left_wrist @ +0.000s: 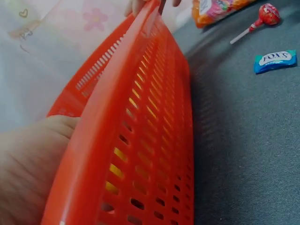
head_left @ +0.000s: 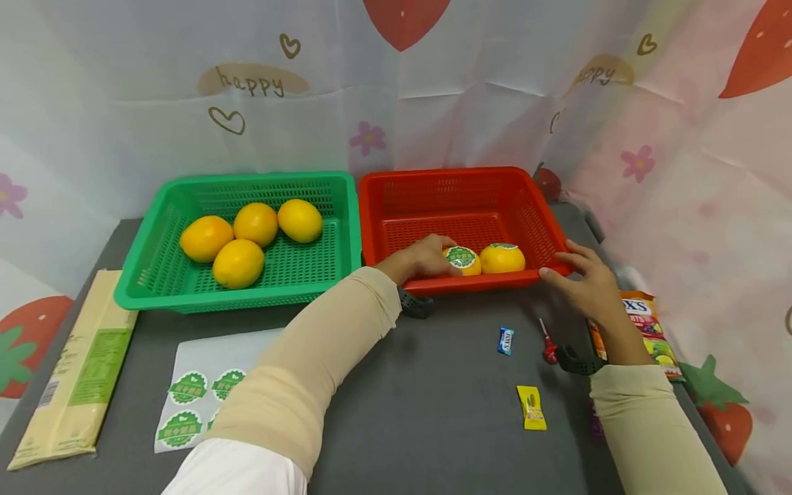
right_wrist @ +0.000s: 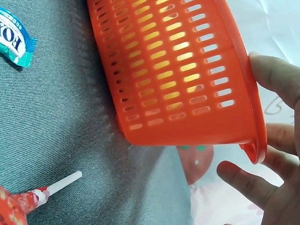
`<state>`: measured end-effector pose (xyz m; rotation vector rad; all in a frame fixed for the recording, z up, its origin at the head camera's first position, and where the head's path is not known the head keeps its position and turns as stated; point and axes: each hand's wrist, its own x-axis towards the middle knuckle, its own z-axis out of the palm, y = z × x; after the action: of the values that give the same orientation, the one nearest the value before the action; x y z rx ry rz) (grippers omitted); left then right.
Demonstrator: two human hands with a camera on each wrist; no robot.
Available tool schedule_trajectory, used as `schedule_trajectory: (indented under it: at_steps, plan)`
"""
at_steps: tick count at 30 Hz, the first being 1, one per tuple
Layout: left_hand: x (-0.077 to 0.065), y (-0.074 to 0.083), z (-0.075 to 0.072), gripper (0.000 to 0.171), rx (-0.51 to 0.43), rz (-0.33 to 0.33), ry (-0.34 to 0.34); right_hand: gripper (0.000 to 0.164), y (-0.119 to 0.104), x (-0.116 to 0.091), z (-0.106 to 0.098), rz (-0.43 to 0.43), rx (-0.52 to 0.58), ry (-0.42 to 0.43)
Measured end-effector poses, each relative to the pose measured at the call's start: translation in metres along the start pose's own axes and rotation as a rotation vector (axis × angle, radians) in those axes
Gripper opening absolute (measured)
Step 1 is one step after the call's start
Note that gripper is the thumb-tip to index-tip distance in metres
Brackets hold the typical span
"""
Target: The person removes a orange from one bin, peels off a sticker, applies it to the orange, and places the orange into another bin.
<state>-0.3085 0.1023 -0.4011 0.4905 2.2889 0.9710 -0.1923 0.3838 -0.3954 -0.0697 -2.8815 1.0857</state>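
My left hand [head_left: 427, 258] reaches over the near rim of the red basket [head_left: 442, 284]. Fingers and thumb lie around an orange [head_left: 462, 258] that bears a round green-and-white sticker. A second orange [head_left: 502, 259], with a similar sticker on top, sits just right of it. At the basket's front right corner, my right hand [head_left: 588, 282] touches the rim with its fingers spread. In the right wrist view, the thumb [right_wrist: 274, 72] rests at the rim and another finger stands away from it. The basket wall hides most of my left hand in the left wrist view.
Several bare oranges [head_left: 239, 264] lie in a green basket [head_left: 204, 302] to the left. A sticker sheet [head_left: 185, 364] and a long beige package [head_left: 77, 364] lie before it. Near my right arm are a blue candy [head_left: 505, 341], yellow candy [head_left: 531, 408], lollipop [head_left: 549, 350] and candy bag [head_left: 650, 330].
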Motion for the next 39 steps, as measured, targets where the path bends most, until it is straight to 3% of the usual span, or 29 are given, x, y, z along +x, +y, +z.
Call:
schedule_trajectory:
  at_steps: [4,9,13,17,21,27,33,39]
  plan:
    - [-0.004,-0.003,-0.001,0.074,-0.108,0.007,0.005,0.071,0.0,0.0,0.001,0.007,0.004,-0.011]
    - [-0.024,-0.003,-0.018,0.073,-0.051,0.079,0.043,0.071,0.001,0.0,-0.001,0.008,-0.006,-0.01]
    - [-0.06,-0.008,-0.047,0.067,0.041,0.168,0.126,0.072,0.0,0.001,0.0,0.009,-0.005,-0.01]
    - [-0.106,-0.024,-0.075,0.062,0.084,0.227,0.199,0.072,-0.002,0.002,0.0,0.012,-0.008,-0.009]
    - [-0.149,-0.05,-0.096,0.061,0.109,0.248,0.271,0.072,-0.002,0.002,0.0,0.01,-0.016,-0.017]
    - [-0.201,-0.097,-0.122,0.057,0.143,0.261,0.426,0.07,-0.003,0.001,-0.002,0.003,-0.019,-0.032]
    - [-0.251,-0.145,-0.15,0.058,0.147,0.168,0.602,0.068,-0.005,0.0,-0.002,-0.019,-0.028,-0.035]
    - [-0.286,-0.19,-0.162,0.059,0.015,0.06,0.676,0.069,-0.006,0.001,-0.004,-0.002,-0.029,-0.035]
